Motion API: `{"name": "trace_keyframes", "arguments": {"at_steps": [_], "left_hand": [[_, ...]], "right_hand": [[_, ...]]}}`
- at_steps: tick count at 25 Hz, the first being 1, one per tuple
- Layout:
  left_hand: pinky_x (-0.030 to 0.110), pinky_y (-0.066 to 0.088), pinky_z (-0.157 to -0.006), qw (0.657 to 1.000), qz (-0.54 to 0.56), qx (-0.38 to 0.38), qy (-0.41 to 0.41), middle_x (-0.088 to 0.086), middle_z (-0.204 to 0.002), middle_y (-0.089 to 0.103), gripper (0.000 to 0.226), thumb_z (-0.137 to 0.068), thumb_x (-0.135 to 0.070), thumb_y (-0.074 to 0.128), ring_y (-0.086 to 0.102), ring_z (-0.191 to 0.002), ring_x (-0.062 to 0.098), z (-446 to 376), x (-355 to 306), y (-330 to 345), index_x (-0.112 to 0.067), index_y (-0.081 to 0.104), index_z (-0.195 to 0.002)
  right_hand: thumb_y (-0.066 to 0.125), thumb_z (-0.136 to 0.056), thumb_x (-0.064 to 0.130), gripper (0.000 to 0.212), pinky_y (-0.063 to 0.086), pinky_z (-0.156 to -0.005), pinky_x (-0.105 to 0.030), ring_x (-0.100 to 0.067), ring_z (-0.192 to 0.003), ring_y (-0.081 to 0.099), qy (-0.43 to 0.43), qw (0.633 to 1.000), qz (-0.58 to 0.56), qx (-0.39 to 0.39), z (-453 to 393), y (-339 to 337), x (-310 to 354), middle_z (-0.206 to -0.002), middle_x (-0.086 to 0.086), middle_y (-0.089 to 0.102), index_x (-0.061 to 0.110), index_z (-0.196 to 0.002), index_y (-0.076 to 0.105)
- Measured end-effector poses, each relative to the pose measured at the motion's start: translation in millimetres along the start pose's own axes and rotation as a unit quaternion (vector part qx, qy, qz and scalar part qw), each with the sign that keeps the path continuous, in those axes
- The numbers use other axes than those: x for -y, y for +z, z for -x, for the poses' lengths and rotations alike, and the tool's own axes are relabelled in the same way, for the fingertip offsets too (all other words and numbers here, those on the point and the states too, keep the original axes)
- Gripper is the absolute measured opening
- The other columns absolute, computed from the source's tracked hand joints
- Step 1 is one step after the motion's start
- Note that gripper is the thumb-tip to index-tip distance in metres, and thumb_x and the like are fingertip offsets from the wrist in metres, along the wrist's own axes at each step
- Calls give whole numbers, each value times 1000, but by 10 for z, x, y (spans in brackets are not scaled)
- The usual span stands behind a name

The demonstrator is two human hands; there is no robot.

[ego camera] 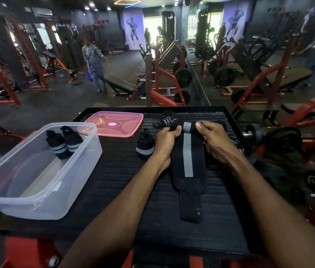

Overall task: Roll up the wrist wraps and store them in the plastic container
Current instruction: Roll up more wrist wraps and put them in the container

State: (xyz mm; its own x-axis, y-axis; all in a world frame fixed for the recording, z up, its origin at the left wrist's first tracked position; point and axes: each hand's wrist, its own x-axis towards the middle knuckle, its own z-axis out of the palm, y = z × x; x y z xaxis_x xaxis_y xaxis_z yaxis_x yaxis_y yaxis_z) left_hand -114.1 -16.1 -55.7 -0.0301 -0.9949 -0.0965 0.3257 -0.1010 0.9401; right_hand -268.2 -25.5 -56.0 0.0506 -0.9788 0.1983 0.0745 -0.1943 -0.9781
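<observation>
While both bare hands work at its far end, a long black elastic wrist wrap with a grey centre stripe (188,157) lies stretched toward the viewer on the black ribbed platform (125,190), its plain black fastening tab nearest the camera. The left hand (167,141) pinches the rolled far end from the left, fingers and thumb closed on the fabric; the right hand (213,139) grips the same roll from the right, thumb on top. The two hands sit close together with only the grey stripe showing between them.

Just left of the left hand, a finished black roll with a grey band (145,145) stands on the platform. Beyond the hands, another loose black wrap with grey chevron marks (167,118) lies crumpled. At the left, a clear rectangular plastic container (36,190) overhangs the platform edge and holds two rolled black wraps with pale bands (63,142) at its far end. Its pink translucent lid (114,123) rests flat behind it.
</observation>
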Motion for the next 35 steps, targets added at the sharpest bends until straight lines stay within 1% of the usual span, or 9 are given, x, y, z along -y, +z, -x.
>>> {"name": "trace_keyframes", "arguments": {"at_steps": [4, 8, 12, 15, 18, 24, 29, 33, 35], "left_hand": [[50, 55, -95, 999, -39, -26, 4, 14, -99, 77, 41, -87, -44, 70, 74, -96, 30, -32, 7, -10, -6, 76, -100], [41, 59, -90, 997, -61, -38, 38, 11, -94, 78, 26, -93, -30, 68, 74, -93, 26, -33, 43, -25, -5, 76, -97], [24, 57, -76, 995, -74, -39, 59, 5, -93, 77, 14, -93, -19, 69, 73, -88, 17, -8, 48, 2, -8, 73, -99], [33, 58, -87, 997, -52, -33, 51, 11, -100, 76, 20, -91, -17, 71, 73, -96, 23, -12, 59, 14, -2, 72, -104], [43, 56, -96, 997, -42, -37, 45, 16, -105, 75, 24, -90, -16, 72, 71, -102, 29, -19, 81, 19, 0, 71, -108], [43, 58, -92, 998, -9, -46, 42, 12, -97, 76, 3, -89, -10, 72, 72, -100, 32, -8, 63, 29, -9, 74, -91], [48, 55, -96, 999, 10, -12, 32, 14, -103, 76, 14, -87, -11, 75, 71, -104, 34, -3, 62, 36, -6, 74, -100], [45, 56, -96, 999, -25, 6, -36, 11, -102, 77, 54, -69, -50, 83, 73, -99, 28, -22, 51, -11, -9, 77, -105], [45, 56, -95, 999, -49, -10, -22, 9, -101, 78, 53, -68, -50, 84, 74, -98, 25, -53, 73, -23, -12, 77, -104]], "right_hand": [[57, -97, -1, 25, 56, -81, -26, -12, -87, 72, -18, 999, 18, 20, 34, 15, 15, -90, 2, 77, 18, -98, 73], [62, -97, 10, 12, 57, -84, -34, -17, -87, 71, 31, 999, -16, 16, 8, 38, 8, -88, -4, 76, 13, -99, 73], [64, -97, 13, 13, 55, -72, -21, -7, -80, 71, 1, 999, 52, -3, 34, 56, 4, -91, -4, 74, 6, -106, 69], [58, -100, 16, 16, 54, -77, -23, -12, -88, 68, -10, 993, 118, -5, 30, 46, -4, -99, -7, 72, 6, -109, 67], [55, -102, 19, 12, 49, -76, -23, -8, -83, 63, -16, 986, 167, -7, 30, 43, -5, -92, -2, 69, 12, -103, 65], [72, -91, 14, 20, 53, -76, -16, -1, -86, 67, -33, 987, 155, 26, 66, 42, 45, -98, 3, 71, 14, -110, 65], [66, -90, -4, 32, 50, -89, -18, -5, -99, 65, -76, 981, 176, 29, 35, 23, 27, -107, 4, 70, 18, -113, 66], [61, -92, -7, 36, 45, -92, -9, -5, -107, 62, -81, 975, 201, 51, 55, 29, 21, -118, 0, 68, 14, -120, 65], [61, -92, -8, 37, 45, -92, -7, -5, -108, 62, -88, 972, 212, 47, 61, 49, 30, -119, 0, 68, 11, -122, 66]]}}
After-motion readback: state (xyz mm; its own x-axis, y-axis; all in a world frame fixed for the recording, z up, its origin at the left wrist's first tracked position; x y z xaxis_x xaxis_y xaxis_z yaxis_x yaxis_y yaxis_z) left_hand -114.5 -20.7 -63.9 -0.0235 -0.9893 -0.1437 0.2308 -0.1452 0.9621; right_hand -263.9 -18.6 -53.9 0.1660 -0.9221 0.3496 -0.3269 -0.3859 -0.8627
